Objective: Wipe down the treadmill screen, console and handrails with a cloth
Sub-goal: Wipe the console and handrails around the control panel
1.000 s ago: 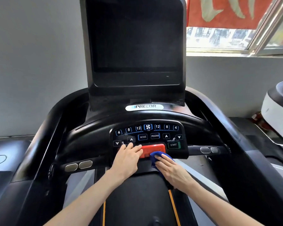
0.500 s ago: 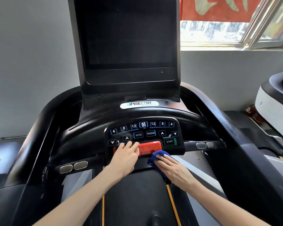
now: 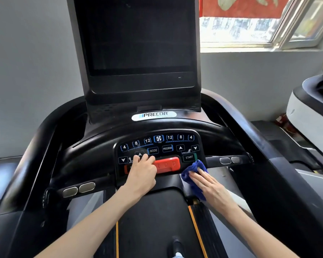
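Flat-fingered right grip (image 3: pixel 211 187) presses crumpled blue cloth (image 3: pixel 191 173) against black button console (image 3: pixel 101 151), wiping; relaxed, empty left grip (image 3: pixel 143 172) steadies.

The right hand (image 3: pixel 211 185) lay flat on a blue cloth (image 3: pixel 193 174), pressing it against the near right corner of the Precor console (image 3: pixel 93 146), just below the START key (image 3: pixel 189 157). The left hand (image 3: pixel 143 174) rested on the keypad, touching the left end of the red stop bar (image 3: pixel 169 164). The dark screen (image 3: pixel 140 40) stood beyond.
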Tool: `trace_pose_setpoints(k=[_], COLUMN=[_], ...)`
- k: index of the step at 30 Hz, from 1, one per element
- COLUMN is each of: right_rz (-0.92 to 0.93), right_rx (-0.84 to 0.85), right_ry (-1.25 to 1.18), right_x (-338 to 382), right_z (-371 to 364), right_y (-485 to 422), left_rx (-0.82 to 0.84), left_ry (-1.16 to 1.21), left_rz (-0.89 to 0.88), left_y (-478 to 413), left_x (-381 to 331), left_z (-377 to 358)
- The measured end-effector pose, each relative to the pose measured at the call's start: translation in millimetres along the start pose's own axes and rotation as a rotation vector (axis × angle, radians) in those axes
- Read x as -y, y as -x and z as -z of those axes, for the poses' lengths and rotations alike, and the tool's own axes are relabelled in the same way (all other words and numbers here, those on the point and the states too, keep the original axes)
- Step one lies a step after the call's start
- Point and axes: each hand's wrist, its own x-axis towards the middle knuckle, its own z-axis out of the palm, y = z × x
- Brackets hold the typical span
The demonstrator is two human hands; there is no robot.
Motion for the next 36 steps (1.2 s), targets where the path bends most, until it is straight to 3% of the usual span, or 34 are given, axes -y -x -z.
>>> trace_pose_setpoints(k=[7,12,16,23,30,36], right_rz=[-0.386,-0.441,-0.570,-0.540,-0.435,-1.112], right_rx=[-0.251,-0.300,-0.402,-0.400,-0.366,-0.503], right_ry=[-0.355,-0.355,-0.407,-0.377,-0.246,-0.630], right_x=[55.6,57.1,78.6,67.9,74.4,65.5], right_z=[-5.7,-8.9,-4.0,11.7,-11.7,-5.4], right_y=[-16.3,-28.1,-44.8,-83.9,-39.2,-66.0], left_rx=[-0.160,0.056,0.093,0.107,0.097,0.116], left_ry=[0.114,0.145,0.142,0.146,0.144,0.131], left_rz=[-0.008,-0.068,-0.034,0.012,0.029,0.022], left_y=[-5.0,-4.4,-4.0,-9.6,-9.1,-10.7], left_x=[6.2,-6.2,-6.8,-14.9,-13.4,-7.6], left_z=[0.6,6.8,5.5,2.6,2.5,2.8])
